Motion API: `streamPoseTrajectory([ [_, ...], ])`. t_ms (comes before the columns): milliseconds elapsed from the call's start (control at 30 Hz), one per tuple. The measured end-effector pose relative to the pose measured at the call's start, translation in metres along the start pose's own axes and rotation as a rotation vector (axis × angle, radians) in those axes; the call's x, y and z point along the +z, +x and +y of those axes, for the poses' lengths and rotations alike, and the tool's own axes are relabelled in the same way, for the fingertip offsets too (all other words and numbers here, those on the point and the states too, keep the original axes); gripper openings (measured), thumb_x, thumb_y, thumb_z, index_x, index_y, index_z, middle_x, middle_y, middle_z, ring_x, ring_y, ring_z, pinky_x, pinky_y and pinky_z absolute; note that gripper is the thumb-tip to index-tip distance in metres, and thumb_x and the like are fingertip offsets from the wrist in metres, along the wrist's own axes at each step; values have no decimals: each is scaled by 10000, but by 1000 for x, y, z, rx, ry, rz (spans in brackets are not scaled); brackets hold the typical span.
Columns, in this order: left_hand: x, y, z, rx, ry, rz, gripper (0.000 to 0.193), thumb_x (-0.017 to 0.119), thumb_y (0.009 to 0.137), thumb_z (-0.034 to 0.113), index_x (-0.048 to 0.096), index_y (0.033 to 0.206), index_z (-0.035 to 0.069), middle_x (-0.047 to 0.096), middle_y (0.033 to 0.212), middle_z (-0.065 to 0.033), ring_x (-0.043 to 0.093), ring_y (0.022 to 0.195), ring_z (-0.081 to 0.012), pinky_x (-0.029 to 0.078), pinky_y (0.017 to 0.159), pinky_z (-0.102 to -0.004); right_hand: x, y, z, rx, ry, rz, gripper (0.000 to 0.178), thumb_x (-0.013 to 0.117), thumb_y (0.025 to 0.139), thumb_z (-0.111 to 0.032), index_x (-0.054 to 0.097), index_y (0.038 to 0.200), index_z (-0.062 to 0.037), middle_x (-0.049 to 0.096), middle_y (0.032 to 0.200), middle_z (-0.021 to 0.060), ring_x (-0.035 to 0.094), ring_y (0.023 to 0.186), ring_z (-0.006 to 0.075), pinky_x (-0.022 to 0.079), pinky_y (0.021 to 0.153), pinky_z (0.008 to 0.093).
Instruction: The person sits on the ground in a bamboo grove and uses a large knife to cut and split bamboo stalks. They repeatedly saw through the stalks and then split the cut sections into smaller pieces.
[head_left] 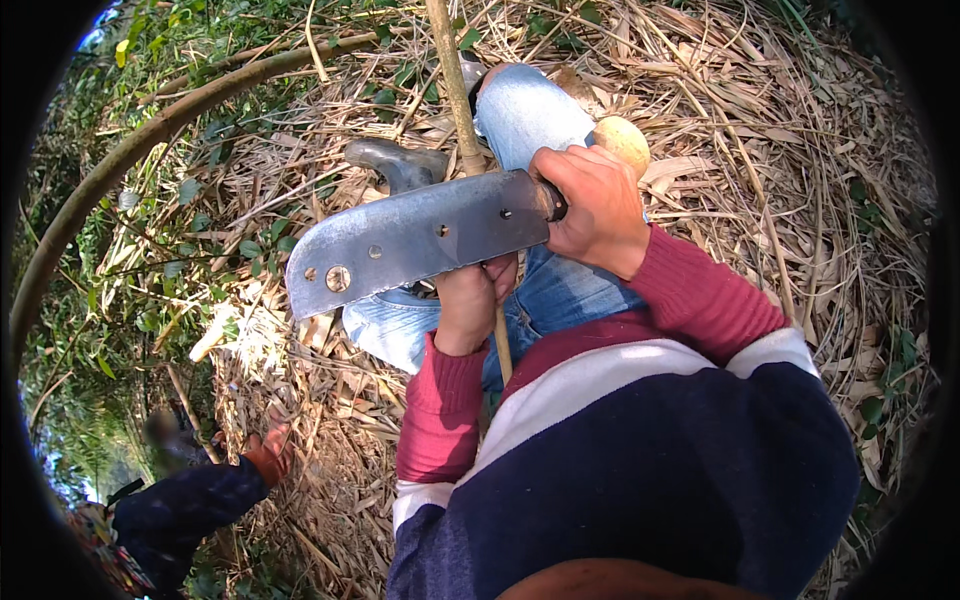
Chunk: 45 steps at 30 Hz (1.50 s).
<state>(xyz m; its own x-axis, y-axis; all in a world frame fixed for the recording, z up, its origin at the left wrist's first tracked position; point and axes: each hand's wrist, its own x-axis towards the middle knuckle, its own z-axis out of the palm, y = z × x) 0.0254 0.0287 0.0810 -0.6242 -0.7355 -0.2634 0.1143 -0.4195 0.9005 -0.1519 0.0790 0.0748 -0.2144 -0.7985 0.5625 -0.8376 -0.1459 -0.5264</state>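
Observation:
My right hand (600, 210) is closed round the handle of a broad machete (400, 235), whose pale rounded handle end (622, 145) sticks out past my fingers. Its wide grey blade has several small holes and points to the left, its lower edge over my left hand (467, 305). That hand is wrapped round a thin bamboo pole (453, 80), though the blade hides most of its fingers. The pole runs from the top of the view, behind the blade, down to my lap between my bent, jeans-clad legs (540, 115).
Dry bamboo leaves and straw (720, 120) cover the ground. A thick curved bamboo stem (130, 150) arches along the left among green plants. Dark footwear (400, 165) shows beyond the blade. Another person, with a dark sleeve (190, 510), is at the lower left.

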Motion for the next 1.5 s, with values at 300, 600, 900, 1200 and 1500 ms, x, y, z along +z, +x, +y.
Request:
streamPoseTrajectory([
  [300,5,-5,-12,1,59,65,389,398,1088,408,558,978,71,349,584,44,287,429,-76,240,402,-238,8,-11,11,-36,-65,6,294,756,739,-271,611,880,-59,600,830,84,591,806,296,451,740,397],
  [600,-13,-5,-15,78,131,-112,269,399,1089,172,497,864,62,411,626,11,366,496,-101,290,456,-268,2,-13,9,-7,-15,-8,185,703,720,-191,573,800,-85,563,733,67,584,735,279,445,699,397],
  [900,-42,-3,-54,170,515,-9,225,675,793,-79,673,993,24,597,741,-69,573,625,-238,457,594,-372,-4,-17,10,27,11,-65,161,691,682,-147,598,796,-84,607,732,66,625,750,293,473,698,416],
  [1200,-8,-15,-41,24,10,-187,462,410,1079,410,592,868,42,444,578,3,357,462,-118,274,459,-275,-8,-21,21,-12,48,-137,197,716,665,-195,607,777,-76,619,713,84,626,737,322,474,680,437],
  [1500,13,-10,-29,-65,-25,-168,547,282,1084,541,457,835,87,324,585,37,282,452,-80,230,417,-243,-9,-15,26,27,-61,-269,141,703,661,-160,663,781,-99,684,751,103,678,776,354,523,673,462],
])
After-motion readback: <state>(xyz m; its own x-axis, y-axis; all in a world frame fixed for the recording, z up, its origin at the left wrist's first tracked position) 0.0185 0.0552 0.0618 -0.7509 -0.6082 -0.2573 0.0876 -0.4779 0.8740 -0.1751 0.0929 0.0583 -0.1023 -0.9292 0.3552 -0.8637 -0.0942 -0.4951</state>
